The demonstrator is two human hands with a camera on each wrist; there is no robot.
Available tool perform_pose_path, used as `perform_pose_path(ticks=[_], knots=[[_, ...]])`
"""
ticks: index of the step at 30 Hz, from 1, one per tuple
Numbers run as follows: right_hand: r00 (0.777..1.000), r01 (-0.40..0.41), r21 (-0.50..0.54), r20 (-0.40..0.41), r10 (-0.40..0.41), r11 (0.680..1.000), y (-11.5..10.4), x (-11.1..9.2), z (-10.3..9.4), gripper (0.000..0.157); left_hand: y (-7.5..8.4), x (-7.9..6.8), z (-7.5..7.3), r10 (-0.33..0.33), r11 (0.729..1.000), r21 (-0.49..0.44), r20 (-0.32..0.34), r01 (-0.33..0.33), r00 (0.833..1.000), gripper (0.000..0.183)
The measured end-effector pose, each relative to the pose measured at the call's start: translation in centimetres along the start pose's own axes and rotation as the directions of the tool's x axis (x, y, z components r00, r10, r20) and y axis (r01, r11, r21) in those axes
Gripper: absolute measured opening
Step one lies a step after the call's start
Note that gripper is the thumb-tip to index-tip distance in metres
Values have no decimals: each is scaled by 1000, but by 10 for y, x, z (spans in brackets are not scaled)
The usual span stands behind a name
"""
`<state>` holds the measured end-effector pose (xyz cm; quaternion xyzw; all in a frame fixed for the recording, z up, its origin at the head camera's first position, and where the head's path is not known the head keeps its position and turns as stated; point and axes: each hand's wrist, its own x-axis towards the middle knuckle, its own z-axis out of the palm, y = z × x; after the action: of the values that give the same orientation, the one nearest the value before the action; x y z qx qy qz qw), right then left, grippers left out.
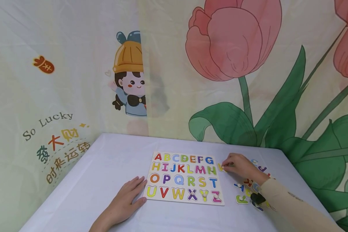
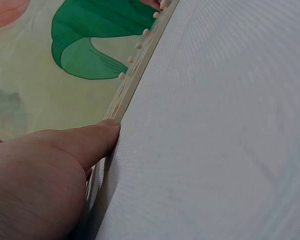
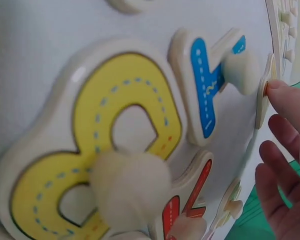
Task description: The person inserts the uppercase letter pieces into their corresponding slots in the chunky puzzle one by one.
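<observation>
A pale alphabet puzzle board lies on the table, with knobs standing on some of its letters, including X, Y and Z. My left hand rests by the board's left side, fingers extended. In the left wrist view, its thumb touches the board's edge. My right hand pinches a yellow letter piece just beyond the board's right edge, near the N. The right wrist view catches this piece nearly edge-on, with the thumb and a fingertip at it and the other fingers loosely bent.
Loose knobbed letter pieces lie right of the board, under and around my right forearm. Among them are a green piece, a blue piece and a yellow piece. Printed fabric hangs behind the white table.
</observation>
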<state>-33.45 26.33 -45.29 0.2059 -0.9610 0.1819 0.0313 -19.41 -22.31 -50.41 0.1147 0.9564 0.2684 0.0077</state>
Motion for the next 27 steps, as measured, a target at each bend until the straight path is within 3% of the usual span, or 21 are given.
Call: perform_pose_path(ticks=[9,17,21,27], knots=[[992,-124,170,36,119,978,-1,-5,5,16,0,-1,1,2,1000,6,-4,-2,1000,68],[951,-297,253,-3,308,921,-5,-9,14,25,-2,-1,1,15,1000,10,-10,-15,1000,68],[935,-335,265,-23,353,904,-4,-10,18,28,-2,-1,2,12,1000,9,-11,-12,1000,68],[933,-331,276,-49,357,902,-3,-11,21,24,0,-1,0,13,1000,-4,-14,-13,1000,68]])
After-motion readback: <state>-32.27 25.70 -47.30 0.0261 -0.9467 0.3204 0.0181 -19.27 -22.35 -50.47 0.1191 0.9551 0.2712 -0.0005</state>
